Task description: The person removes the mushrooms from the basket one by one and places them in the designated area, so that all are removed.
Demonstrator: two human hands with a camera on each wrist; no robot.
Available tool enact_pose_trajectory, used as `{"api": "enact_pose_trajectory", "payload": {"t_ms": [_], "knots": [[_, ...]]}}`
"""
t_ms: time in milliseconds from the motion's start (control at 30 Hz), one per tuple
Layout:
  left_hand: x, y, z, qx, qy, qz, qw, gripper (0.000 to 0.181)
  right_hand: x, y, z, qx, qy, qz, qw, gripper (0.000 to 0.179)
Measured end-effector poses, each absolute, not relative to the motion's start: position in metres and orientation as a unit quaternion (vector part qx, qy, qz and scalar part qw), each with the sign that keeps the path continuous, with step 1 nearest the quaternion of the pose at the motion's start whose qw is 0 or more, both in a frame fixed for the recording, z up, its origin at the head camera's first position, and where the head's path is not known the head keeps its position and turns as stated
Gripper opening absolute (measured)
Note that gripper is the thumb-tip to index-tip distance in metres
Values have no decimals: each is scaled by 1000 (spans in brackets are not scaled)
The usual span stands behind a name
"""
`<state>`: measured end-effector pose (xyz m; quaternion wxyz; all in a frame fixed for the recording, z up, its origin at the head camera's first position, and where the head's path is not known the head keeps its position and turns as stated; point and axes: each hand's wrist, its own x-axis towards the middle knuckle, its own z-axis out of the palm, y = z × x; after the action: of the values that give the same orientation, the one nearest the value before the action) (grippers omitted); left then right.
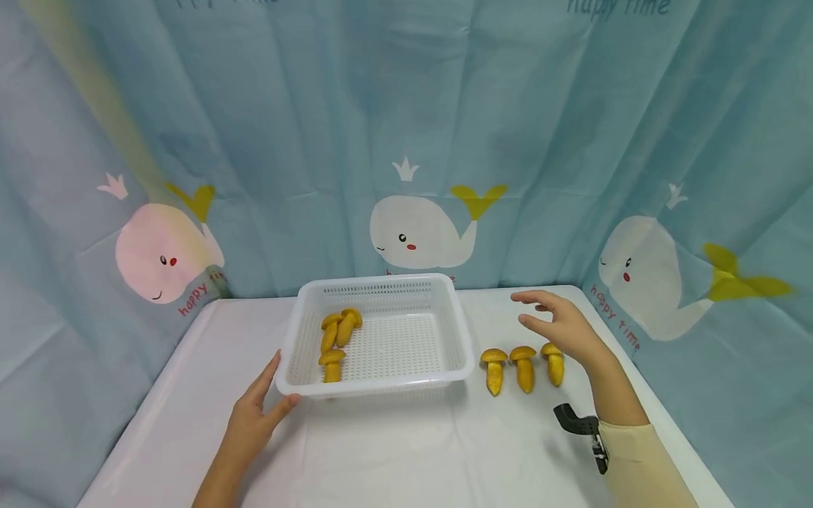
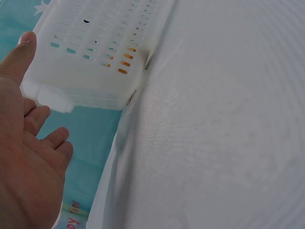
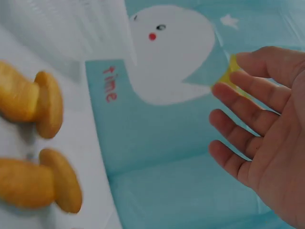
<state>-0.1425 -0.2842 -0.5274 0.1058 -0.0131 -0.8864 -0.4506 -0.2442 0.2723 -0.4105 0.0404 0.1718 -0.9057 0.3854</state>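
Head view, item one: left grip, relaxed, thumb and forefinger spread about the near left corner of a white perforated basket, touching it. Item two: three yellow mushrooms, inside that basket, a little beyond the left grip and to its right; two side by side, the third closer to the grip. Item three: right grip, released, fingers loosely bent, raised over the worktop. Item four: loose mushrooms, three, in a row below and left of the right grip, caps away from the person, the rightmost partly covered by the hand. Item five: black wrist mount and beige sleeve, behind the right grip. Item six: blue whale-print curtain, beyond both grips.
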Motion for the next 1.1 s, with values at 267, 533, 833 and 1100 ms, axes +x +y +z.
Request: {"api": "enact_pose_trajectory", "payload": {"t_ms": [267, 533, 833, 1100], "knots": [[-143, -285, -527, -10, -883, -456, 107, 91, -266, 228, -370, 214, -896, 388, 18, 45], [-143, -284, -527, -9, -882, -458, 106, 90, -297, 180, -342, 264, -881, 392, 3, 40], [-141, -283, -529, -18, -881, -459, 110, 89, -329, 118, -322, 307, -874, 377, -14, 38], [-141, -287, -527, -27, -889, -442, 119, 89, -353, 68, -337, 325, -871, 366, -44, 38]]}}
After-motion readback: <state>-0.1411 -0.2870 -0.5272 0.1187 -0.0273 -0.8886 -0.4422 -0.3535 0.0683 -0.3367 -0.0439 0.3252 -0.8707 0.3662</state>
